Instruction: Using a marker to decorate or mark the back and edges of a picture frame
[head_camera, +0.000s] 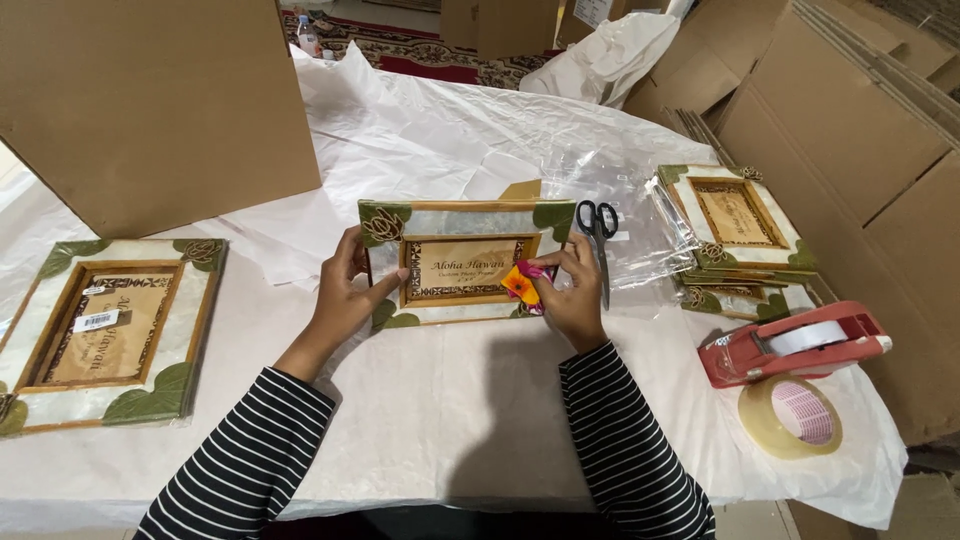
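Note:
A photo frame (462, 225) with a pale shell-like face, green leaf corners and a wooden inner border stands tilted on the white-papered table (450, 400). My left hand (345, 290) grips its left edge. My right hand (572, 290) pinches a small orange and pink flower decoration (522, 285) against the frame's lower right corner. Both sleeves are black with white stripes.
A matching frame (105, 330) lies at the left. A stack of wrapped frames (735, 235) sits at the right, with black scissors (598, 230) beside it. A red tape dispenser (790, 345) and a clear tape roll (790, 415) lie at the right front. Cardboard boxes (150, 100) stand behind.

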